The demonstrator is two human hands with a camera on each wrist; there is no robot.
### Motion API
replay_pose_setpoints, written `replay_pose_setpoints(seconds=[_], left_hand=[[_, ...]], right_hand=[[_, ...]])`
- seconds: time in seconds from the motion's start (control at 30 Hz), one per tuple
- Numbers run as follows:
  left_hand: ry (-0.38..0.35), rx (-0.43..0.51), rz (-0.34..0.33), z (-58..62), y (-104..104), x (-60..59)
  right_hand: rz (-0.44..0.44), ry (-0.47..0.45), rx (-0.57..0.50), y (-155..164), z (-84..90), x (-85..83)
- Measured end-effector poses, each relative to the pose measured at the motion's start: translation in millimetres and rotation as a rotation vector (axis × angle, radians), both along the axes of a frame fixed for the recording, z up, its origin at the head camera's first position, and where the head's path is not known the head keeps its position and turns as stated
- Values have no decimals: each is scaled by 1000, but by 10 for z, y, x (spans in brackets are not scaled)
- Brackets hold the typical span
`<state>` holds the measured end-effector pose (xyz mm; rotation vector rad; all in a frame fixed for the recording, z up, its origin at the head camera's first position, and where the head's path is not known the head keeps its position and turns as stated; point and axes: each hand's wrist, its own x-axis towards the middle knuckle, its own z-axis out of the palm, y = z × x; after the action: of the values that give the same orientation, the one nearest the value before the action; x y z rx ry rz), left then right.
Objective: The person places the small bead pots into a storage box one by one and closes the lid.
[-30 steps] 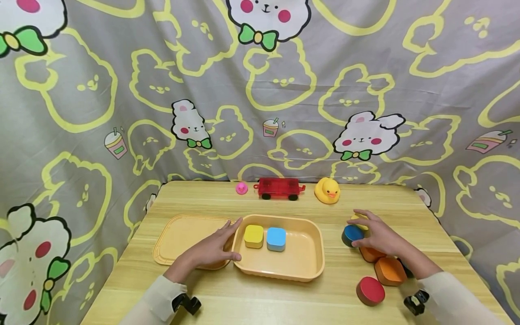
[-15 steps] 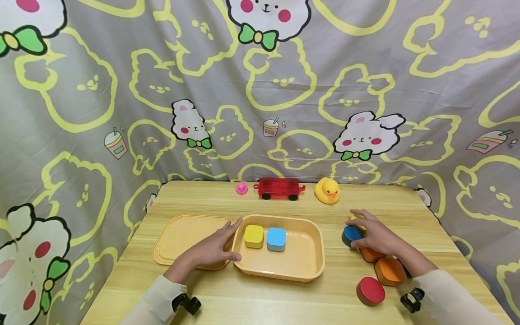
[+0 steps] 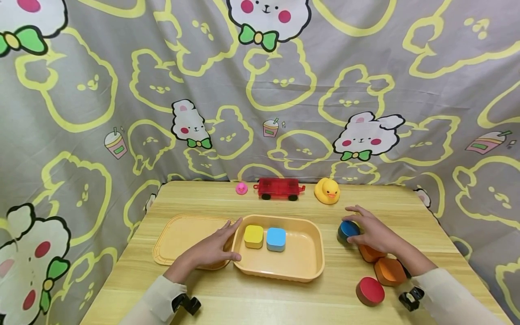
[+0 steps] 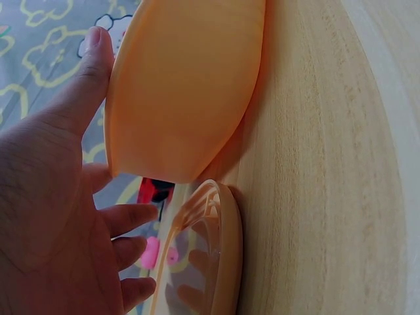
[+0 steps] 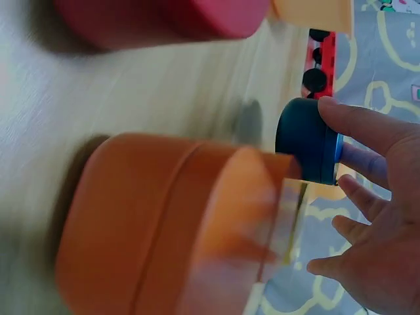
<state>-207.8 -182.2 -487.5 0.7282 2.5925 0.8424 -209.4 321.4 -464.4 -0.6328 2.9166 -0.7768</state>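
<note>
- From where I'm watching, the right hand (image 3: 371, 232) has its thumb and fingers curled around a dark blue round block (image 3: 346, 230), sitting right of centre in the head view. The wrist view backs it up: thumb on the block's (image 5: 307, 140) rim, fingers (image 5: 362, 165) behind its light blue face.
- I can't tell for sure whether the block is lifted or sitting on the table (image 3: 284, 298); the wrist view hints at a shadow under it, but that's a guess.
- The bit that matters: the block sits on the left side of that hand, so it faces the tray (image 3: 317, 253) in the middle of the frame. Tray and block are near each other but apart, with a strip of bare table between.
- The block is a flat puck, and in the wrist view it's tipped so its round face points sideways toward the palm.
- The right hand is clearly the nearer one to the block. The left hand (image 3: 211, 248) is at lower left of centre, fingers mostly straight, thumb (image 4: 85, 72) lying along the tray's outer wall (image 4: 184, 92), the rest resting over the flat lid (image 3: 178, 234) beside it.
- Inside the tray, at its left end, a yellow block (image 3: 253, 235) and a light blue block (image 3: 276, 238) sit side by side; the right part is free.
- Just below the right hand: two orange blocks (image 3: 389, 270) and a red block (image 3: 370, 291), lower right of frame.
- Along the far edge: pink duck (image 3: 241, 188), red toy wagon (image 3: 279, 188), yellow duck (image 3: 327, 190).
</note>
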Motion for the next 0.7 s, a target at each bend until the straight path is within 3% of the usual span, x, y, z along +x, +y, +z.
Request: replay_pose_setpoints(seconds=[0.4, 0.7], left_hand=[[4, 1, -1, -5, -2, -1], [0, -2, 1, -4, -1, 0]], right_hand=[[42, 4, -32, -342, 292, 71], [108, -18, -47, -679, 411, 63]])
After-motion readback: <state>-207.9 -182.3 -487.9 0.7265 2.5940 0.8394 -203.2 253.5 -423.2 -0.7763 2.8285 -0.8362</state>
